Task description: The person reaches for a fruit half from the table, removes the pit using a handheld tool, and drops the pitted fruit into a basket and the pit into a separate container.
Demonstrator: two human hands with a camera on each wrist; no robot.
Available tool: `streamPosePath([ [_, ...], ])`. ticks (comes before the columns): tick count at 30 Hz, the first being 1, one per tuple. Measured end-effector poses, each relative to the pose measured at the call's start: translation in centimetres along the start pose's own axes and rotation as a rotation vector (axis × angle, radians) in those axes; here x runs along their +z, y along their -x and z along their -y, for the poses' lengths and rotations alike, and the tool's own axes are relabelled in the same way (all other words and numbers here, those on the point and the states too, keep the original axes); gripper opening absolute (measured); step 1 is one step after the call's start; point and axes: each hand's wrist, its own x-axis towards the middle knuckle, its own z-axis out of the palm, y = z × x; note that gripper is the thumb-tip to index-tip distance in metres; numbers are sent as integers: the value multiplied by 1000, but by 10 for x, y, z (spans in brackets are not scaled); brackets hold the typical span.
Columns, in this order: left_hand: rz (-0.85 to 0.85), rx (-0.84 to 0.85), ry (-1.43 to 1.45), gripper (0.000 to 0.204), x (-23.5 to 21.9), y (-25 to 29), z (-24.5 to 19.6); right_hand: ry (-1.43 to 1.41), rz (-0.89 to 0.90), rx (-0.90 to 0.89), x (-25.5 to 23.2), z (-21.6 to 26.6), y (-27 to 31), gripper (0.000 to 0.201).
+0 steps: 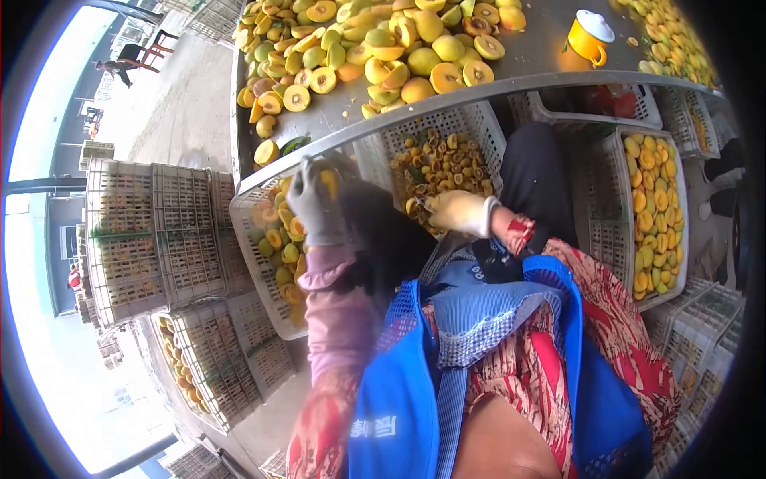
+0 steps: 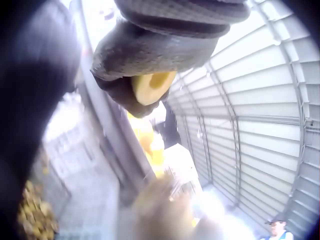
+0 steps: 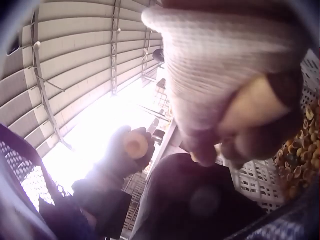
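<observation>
My left hand (image 1: 315, 199), in a grey glove, holds a halved yellow fruit (image 2: 154, 86) between thumb and fingers, just below the table edge. The cut side with its round hollow shows in the right wrist view. My right hand (image 1: 459, 211), in a pale knit glove, has its fingers curled around a small thin tool (image 1: 428, 206), mostly hidden by the fingers. It is over the near edge of a white crate (image 1: 488, 132) of small brownish-orange pits (image 1: 447, 164). Under the left hand stands a crate (image 1: 247, 239) of fruit halves (image 1: 281, 267).
A metal table (image 1: 527, 60) carries a heap of halved fruit (image 1: 383, 48) and a yellow mug (image 1: 589, 40) with a white lid. Stacked crates (image 1: 128, 231) stand at left, another crate of fruit halves (image 1: 654, 207) at right. My knees are between the crates.
</observation>
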Motion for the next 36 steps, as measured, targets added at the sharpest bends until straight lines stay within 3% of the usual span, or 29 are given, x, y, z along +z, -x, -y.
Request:
streamPosePath([
  [1,-125,-638,492,25,-8,-4,32,448,-91,65,11,-7,-6,30],
  [2,-47,-423,-354,34,-25,-4,57,361,-59,406,4,26,2,39],
  [3,-45,-416,-431,37,-31,-12,51,45,-48,441,-16,65,15,41],
  [4,-40,-409,-508,39,-35,-21,44,28,-260,501,4,37,0,44],
  [5,12,-360,-185,38,-29,-41,32,37,-306,520,-4,47,0,44],
  [6,105,-371,-56,37,-18,-51,12,47,-354,541,-11,58,-1,45],
  [8,195,-229,32,37,24,-74,-13,-177,-495,413,-14,54,-3,39],
  [9,256,-72,-69,45,44,-84,-26,137,-384,99,-8,29,-18,35],
  [10,260,-53,-127,55,81,-94,-19,159,-416,44,-6,13,-24,34],
  [11,270,93,-219,62,105,-102,-24,75,-462,38,4,4,-34,33],
  [12,337,122,-239,63,120,-110,-41,-63,-518,49,16,-12,-47,31],
  [13,475,40,-436,59,132,-119,-58,-192,-584,35,30,-34,-66,30],
  [14,448,41,-448,51,143,-124,-52,-272,-649,-3,42,-55,-81,29],
  [15,417,69,-426,42,146,-127,-45,-341,-699,-33,60,-79,-103,28],
  [18,422,161,-280,36,124,-127,-43,-189,-845,-106,28,-68,-80,31],
  [20,405,243,-65,27,108,-116,-51,-583,-856,-138,3,-40,-59,35],
  [21,478,232,48,27,97,-104,-59,-959,-832,-123,-4,-28,-51,37],
  [23,607,193,273,28,71,-76,-85,-1159,-815,-207,-25,11,-25,39],
  [24,669,224,267,29,71,-61,-70,-1217,-783,-243,-33,33,-13,41],
  [26,685,516,287,41,67,-38,-63,-1334,-658,-250,-35,50,-6,41],
  [27,671,339,472,44,62,-26,-66,-1422,-551,-220,-32,51,-7,40],
  [29,636,-45,823,50,54,1,-76,-1390,-523,-204,-19,28,-23,37],
  [32,371,-60,702,57,63,31,-64,-1360,-569,-207,-1,41,-36,31],
  [34,308,-333,1029,50,90,45,-33,-811,-727,-141,3,45,-37,29],
  [36,199,-649,1536,49,125,69,20,-26,-909,-430,29,18,-69,31],
])
